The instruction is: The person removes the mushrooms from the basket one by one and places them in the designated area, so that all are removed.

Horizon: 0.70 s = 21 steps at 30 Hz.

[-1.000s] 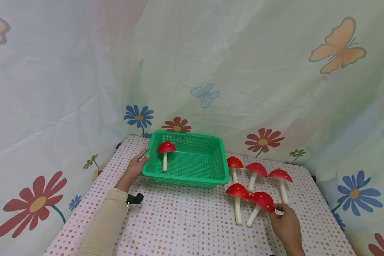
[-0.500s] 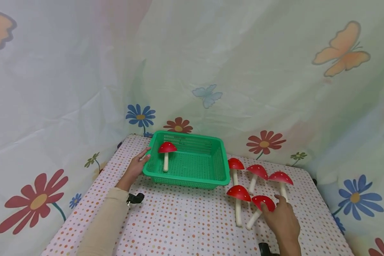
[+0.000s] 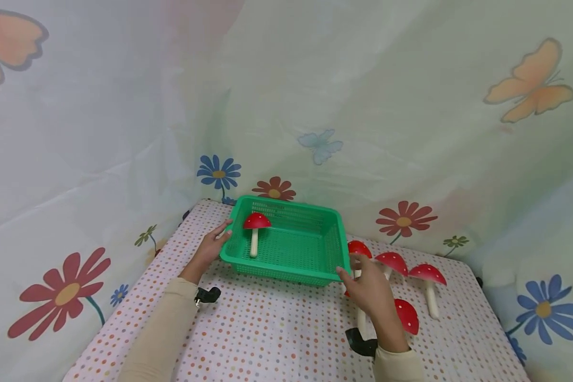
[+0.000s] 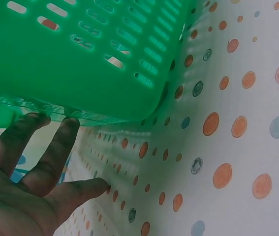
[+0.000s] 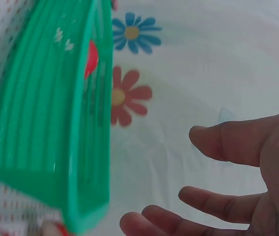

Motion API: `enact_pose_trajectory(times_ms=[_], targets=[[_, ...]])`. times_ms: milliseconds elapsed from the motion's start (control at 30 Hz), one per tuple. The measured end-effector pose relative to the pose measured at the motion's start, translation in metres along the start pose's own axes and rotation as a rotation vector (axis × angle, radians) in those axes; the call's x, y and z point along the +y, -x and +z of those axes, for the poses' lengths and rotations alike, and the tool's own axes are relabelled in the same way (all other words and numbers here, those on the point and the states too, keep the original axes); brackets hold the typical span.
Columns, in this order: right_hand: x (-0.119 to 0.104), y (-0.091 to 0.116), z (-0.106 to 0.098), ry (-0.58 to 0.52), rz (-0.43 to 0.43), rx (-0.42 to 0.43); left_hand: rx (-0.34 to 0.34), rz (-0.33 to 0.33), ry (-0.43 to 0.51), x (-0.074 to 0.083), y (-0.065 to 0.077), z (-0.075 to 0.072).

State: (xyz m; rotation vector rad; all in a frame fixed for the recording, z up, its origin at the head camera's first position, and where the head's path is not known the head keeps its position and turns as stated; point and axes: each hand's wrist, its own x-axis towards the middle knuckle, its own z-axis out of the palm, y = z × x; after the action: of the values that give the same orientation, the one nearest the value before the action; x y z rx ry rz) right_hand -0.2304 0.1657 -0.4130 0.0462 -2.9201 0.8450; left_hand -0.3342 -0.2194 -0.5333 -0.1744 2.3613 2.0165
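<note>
A green plastic basket (image 3: 277, 270) stands on the table with one red-capped toy mushroom (image 3: 257, 222) inside, at its left end. My left hand (image 3: 211, 246) rests against the basket's left side, its fingertips (image 4: 70, 125) touching the wall below the rim. Beside the basket's right front corner is my right hand (image 3: 372, 289), fingers spread and holding nothing. In the right wrist view a gap shows between that hand (image 5: 277, 182) and the basket (image 5: 36, 113). Several more toy mushrooms (image 3: 428, 273) lie to the right, some partly hidden by my right hand and forearm.
A dotted cloth (image 3: 277, 339) covers the table. Behind the basket hangs a pale curtain (image 3: 277, 95) printed with flowers and butterflies, also along both sides. Black wrist mounts (image 3: 361, 342) stick out from my wrists.
My right hand has left the front right mushroom and moved left and away from me to the basket's right corner. My left hand stays at the basket; the head view has shifted slightly.
</note>
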Motion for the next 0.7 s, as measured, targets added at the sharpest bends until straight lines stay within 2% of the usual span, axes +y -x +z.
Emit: enact_pose_trajectory(times_ms=[133, 233, 333, 467, 600, 700], targets=[[-0.028, -0.021, 0.008, -0.040, -0.078, -0.004, 0.004, 0.003, 0.007, -0.001, 0.000, 0.000], [-0.049, -0.041, 0.004, -0.085, -0.122, 0.017, 0.008, 0.017, 0.006, 0.000, -0.001, 0.001], [-0.064, -0.066, -0.001, -0.191, -0.176, 0.030, 0.008, 0.022, 0.003, 0.003, -0.003, 0.003], [-0.073, -0.105, 0.007, -0.523, -0.240, -0.056, 0.001, 0.012, -0.002, 0.001, -0.002, 0.003], [-0.073, -0.146, 0.039, -0.890, -0.209, -0.131, 0.015, 0.007, -0.001, -0.003, -0.002, 0.002], [-0.074, -0.170, 0.070, -1.106, -0.151, -0.069, 0.015, 0.009, 0.002, -0.006, -0.002, 0.003]])
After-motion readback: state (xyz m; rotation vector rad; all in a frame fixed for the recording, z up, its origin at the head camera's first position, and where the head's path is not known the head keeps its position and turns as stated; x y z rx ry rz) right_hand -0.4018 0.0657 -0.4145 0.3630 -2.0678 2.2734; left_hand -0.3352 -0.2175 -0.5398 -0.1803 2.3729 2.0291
